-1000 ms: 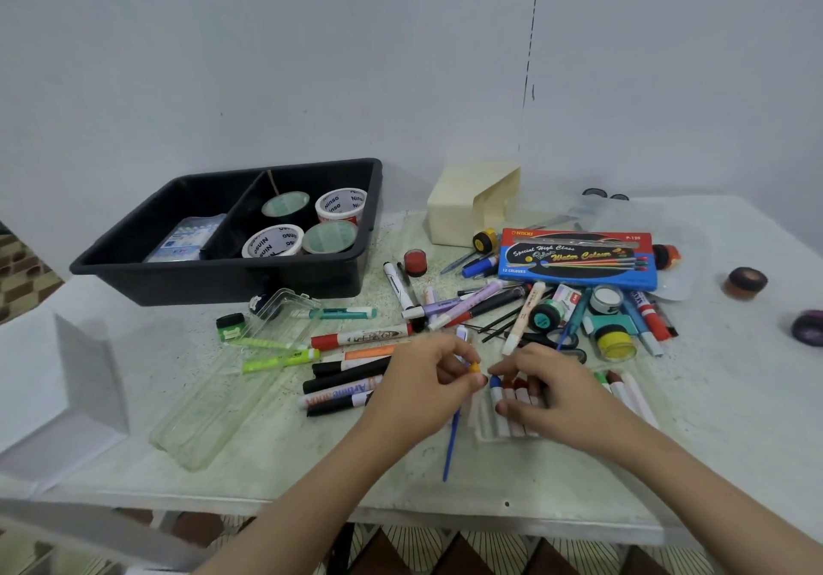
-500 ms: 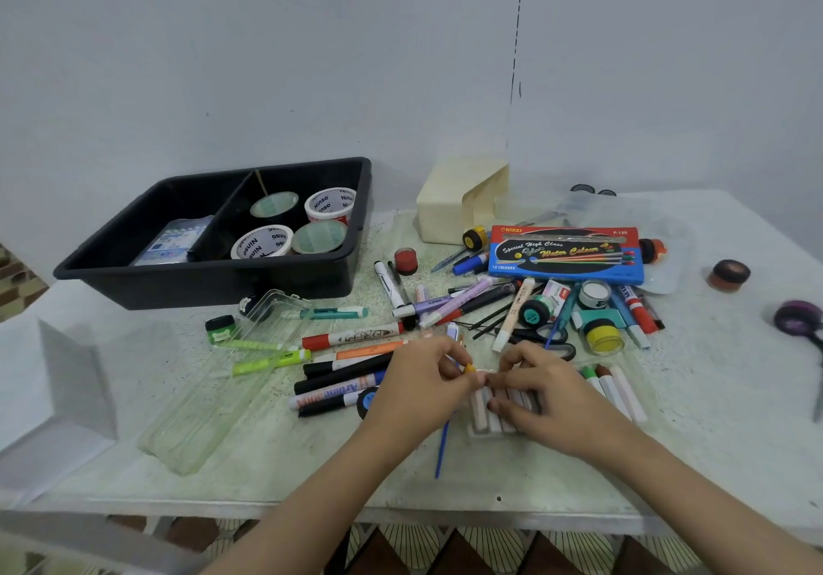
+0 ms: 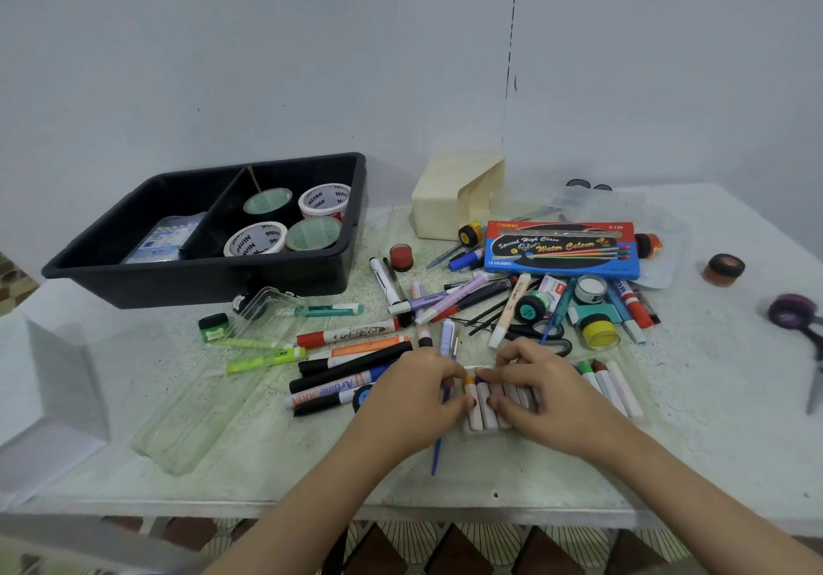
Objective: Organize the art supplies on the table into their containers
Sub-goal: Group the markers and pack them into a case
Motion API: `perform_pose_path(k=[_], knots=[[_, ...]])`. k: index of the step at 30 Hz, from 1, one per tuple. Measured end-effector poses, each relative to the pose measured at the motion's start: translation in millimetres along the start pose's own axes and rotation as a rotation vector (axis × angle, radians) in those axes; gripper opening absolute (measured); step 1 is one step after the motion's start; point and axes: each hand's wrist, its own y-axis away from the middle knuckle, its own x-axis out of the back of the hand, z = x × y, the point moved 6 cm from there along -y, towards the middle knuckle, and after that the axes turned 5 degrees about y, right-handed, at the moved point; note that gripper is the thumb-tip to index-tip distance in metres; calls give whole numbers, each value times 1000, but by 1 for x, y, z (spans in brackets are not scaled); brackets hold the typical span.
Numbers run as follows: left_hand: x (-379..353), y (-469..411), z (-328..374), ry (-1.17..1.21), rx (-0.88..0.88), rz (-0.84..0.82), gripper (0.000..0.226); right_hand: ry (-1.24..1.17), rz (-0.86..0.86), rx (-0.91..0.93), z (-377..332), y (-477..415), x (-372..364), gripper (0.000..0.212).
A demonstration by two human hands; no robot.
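— Crayons (image 3: 489, 418): where do they sit, and why are both hands on them?

— They lie side by side in a shallow clear tray (image 3: 472, 430) on the worktop (image 3: 512, 476), on the near side of the blue paint box (image 3: 561, 249), towards the person. The left hand (image 3: 414, 392) pinches an orange-tipped crayon (image 3: 474, 410) at the end of the row, its fingers (image 3: 445, 372) curled onto it. The right hand (image 3: 547, 396) has thumb and forefinger clamped on the crayons next to it. I'd judge the right steadies the row so nothing rolls while the left seats one more.

— And the rest?

— A few loose crayons (image 3: 612, 385) wait beside the right hand, also nearer than the paint box. Markers (image 3: 352, 365) sprawl nearer than that box and to its left. They look like later jobs.

— What can't you make out?

— The hands cover most of the row, so I cannot count it or tell whether the tray is full. A blue paintbrush (image 3: 437, 454) runs under the left hand; whether it is held or merely lies beneath, I cannot tell. Scissors (image 3: 552, 336) are half hidden behind the right hand's knuckles.
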Motion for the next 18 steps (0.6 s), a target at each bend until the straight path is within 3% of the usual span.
perform_pose_path(k=[5, 10, 18], knots=[[0, 4, 4, -18, -15, -27, 43, 0, -6, -6, 0, 0, 0, 36], [-2, 6, 6, -56, -27, -78, 28, -3, -10, -19, 0, 1, 0, 37], [-2, 1, 5, -39, 40, -151, 35, -3, -20, -26, 1, 0, 0, 36]])
